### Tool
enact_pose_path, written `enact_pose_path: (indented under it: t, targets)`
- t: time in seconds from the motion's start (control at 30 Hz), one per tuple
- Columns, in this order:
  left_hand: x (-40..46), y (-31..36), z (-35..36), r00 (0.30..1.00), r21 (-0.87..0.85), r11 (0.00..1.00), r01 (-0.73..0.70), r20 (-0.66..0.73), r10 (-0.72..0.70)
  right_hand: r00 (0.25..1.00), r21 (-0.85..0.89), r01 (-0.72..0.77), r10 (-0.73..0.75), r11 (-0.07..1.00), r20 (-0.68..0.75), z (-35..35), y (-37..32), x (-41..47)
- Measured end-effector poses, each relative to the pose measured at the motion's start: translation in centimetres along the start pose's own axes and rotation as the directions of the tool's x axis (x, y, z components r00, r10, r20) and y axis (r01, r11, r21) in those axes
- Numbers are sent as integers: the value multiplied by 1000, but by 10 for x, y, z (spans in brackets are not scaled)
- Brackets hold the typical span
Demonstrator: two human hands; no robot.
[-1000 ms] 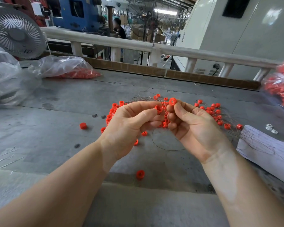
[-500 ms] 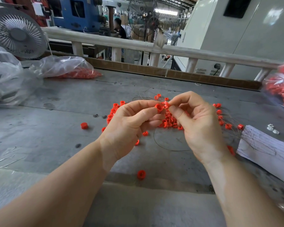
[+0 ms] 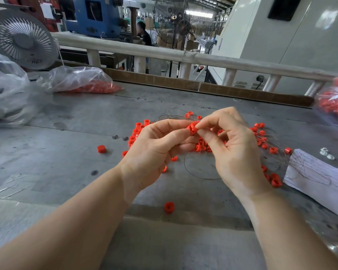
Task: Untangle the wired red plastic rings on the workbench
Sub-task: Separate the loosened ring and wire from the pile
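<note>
A tangle of thin wire strung with small red plastic rings (image 3: 261, 139) lies spread over the grey workbench (image 3: 66, 152). My left hand (image 3: 156, 151) and my right hand (image 3: 234, 151) meet above the middle of the tangle. Both pinch the same red ring (image 3: 192, 128) between thumb and forefinger, lifted off the bench. Part of the pile is hidden behind my hands. A loose loop of wire (image 3: 195, 172) curves on the bench below them.
Loose red rings lie at left (image 3: 101, 149), near the front (image 3: 169, 207) and at right (image 3: 275, 181). Clear bags of red rings sit back left (image 3: 82, 80) and far right (image 3: 336, 102). A white sheet (image 3: 320, 178) lies right. A fan (image 3: 21, 38) stands back left.
My right hand turned over and moved its fingertips left onto the ring that my left hand holds. More rings now show on the bench at right. My left hand barely moved.
</note>
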State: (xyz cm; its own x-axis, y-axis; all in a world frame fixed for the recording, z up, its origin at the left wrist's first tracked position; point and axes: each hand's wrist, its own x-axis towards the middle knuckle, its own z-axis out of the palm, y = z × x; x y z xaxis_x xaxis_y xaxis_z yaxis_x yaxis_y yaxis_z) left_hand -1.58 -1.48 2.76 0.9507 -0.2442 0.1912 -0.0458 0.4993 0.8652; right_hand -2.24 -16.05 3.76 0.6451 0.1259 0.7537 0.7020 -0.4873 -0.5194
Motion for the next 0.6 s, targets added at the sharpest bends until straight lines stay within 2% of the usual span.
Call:
enact_pose_path:
  t: [0.4,0.6]
  targets:
    - [0,-2,-1,999,25,999,-21,-30,22,999,-28,31,-30,999,29,-1,0,-1]
    - [0,-2,-2,998,61,997,-41,-37,43,996,6,-54,54,999,65,0,1,-2]
